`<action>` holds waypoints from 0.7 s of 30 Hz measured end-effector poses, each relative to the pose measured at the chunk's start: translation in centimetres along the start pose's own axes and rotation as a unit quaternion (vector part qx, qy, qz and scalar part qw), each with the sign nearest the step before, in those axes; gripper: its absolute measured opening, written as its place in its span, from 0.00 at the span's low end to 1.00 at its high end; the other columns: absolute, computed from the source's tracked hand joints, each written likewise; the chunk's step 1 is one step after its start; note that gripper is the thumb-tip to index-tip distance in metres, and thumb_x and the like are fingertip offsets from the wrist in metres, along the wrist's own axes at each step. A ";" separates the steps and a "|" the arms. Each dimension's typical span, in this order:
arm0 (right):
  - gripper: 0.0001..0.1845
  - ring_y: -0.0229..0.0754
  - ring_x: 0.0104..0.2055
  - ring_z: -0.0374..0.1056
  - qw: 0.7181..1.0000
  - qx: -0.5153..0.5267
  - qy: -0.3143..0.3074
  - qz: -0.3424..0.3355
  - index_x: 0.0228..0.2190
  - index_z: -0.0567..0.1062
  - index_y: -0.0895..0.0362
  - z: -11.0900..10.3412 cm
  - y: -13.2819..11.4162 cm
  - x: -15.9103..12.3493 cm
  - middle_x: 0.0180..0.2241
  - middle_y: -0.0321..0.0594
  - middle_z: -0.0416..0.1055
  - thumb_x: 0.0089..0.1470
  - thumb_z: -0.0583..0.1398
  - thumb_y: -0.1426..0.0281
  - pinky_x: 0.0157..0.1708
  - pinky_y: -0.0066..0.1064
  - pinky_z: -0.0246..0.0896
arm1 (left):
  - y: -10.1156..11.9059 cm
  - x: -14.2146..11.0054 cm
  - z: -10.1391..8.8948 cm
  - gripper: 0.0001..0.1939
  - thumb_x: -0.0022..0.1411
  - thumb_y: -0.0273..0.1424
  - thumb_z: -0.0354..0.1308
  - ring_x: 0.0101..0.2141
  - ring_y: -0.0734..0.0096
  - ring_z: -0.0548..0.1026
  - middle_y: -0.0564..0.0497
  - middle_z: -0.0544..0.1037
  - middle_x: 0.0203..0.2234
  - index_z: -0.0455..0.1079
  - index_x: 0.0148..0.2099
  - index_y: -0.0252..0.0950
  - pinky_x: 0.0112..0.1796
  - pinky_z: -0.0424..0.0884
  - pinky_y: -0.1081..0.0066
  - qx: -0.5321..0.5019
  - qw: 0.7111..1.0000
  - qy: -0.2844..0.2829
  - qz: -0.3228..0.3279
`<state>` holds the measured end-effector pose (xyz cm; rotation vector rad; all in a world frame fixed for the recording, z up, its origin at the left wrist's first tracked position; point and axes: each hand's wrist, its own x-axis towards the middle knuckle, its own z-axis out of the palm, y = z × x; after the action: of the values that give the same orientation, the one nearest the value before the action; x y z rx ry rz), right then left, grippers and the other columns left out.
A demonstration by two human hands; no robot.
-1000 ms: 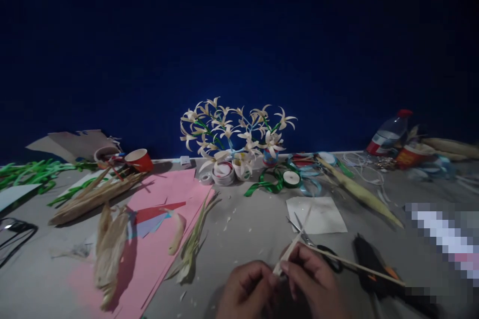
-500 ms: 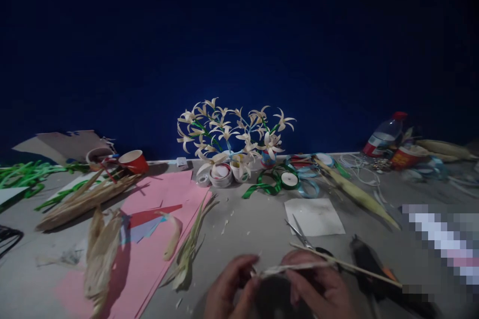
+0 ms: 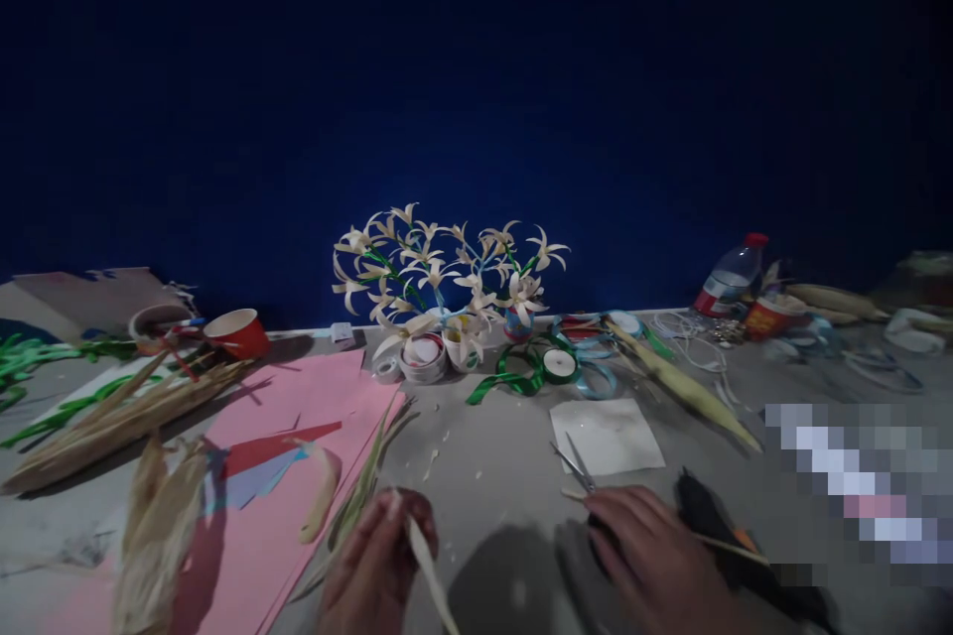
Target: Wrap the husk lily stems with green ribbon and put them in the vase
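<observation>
My left hand [image 3: 383, 551] is closed on a pale strip of corn husk [image 3: 428, 566], pinched near its upper end so that the strip hangs down toward me. My right hand [image 3: 647, 546] lies low over the table, palm down, its fingers stretched leftward with the thumb apart. Under those fingers runs a thin stick [image 3: 734, 548], whose tip shows just past the fingertips. Scissors [image 3: 575, 464] lie there too, blades toward a white paper square [image 3: 611, 435], their dark handles partly covered by the hand. Whether the fingers touch the stick is unclear.
Husk flowers [image 3: 436, 268] stand in small pots at the back. Pink paper [image 3: 260, 516] and dry husks [image 3: 160, 536] spread leftward. A dark tool [image 3: 704, 501], green ribbon [image 3: 513, 372], a bottle [image 3: 734, 278] and a long green husk [image 3: 685, 387] lie rightward.
My hands were together over the husk strip; now they are apart. The left has moved leftward with the strip, and the right has let go and reached over the stick and scissors.
</observation>
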<state>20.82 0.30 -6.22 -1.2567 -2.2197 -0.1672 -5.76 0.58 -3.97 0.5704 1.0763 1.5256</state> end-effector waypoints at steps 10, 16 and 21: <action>0.17 0.45 0.35 0.75 0.989 -0.102 -0.098 0.042 0.33 0.79 0.52 -2.6 5.0 -0.9 0.32 0.38 0.80 0.50 0.55 0.81 0.35 0.35 0.70 | 2.5 0.8 -1.6 0.26 0.27 0.43 0.77 0.31 0.69 0.75 0.53 0.81 0.27 0.79 0.32 0.39 0.33 0.73 0.77 0.026 0.991 0.128 0.030; 0.17 0.52 0.34 0.77 0.983 -0.176 -0.036 0.048 0.34 0.80 0.58 -6.2 11.8 -1.4 0.32 0.48 0.81 0.56 0.51 0.72 0.34 0.43 0.73 | 1.7 1.1 -3.0 0.24 0.39 0.48 0.72 0.25 0.73 0.71 0.55 0.77 0.22 0.78 0.35 0.37 0.26 0.67 0.78 0.130 0.985 0.103 0.046; 0.18 0.55 0.35 0.78 0.980 -0.184 -0.031 0.065 0.32 0.79 0.58 -5.9 10.8 -1.4 0.34 0.51 0.81 0.58 0.51 0.66 0.36 0.45 0.73 | 2.6 0.5 -2.2 0.21 0.47 0.51 0.66 0.34 0.63 0.71 0.51 0.78 0.30 0.77 0.32 0.38 0.35 0.66 0.72 0.247 0.958 0.074 0.123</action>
<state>32.66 2.95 -3.93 -1.6169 -2.2167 -0.5120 -8.97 0.43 -2.84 0.9734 1.5678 1.5296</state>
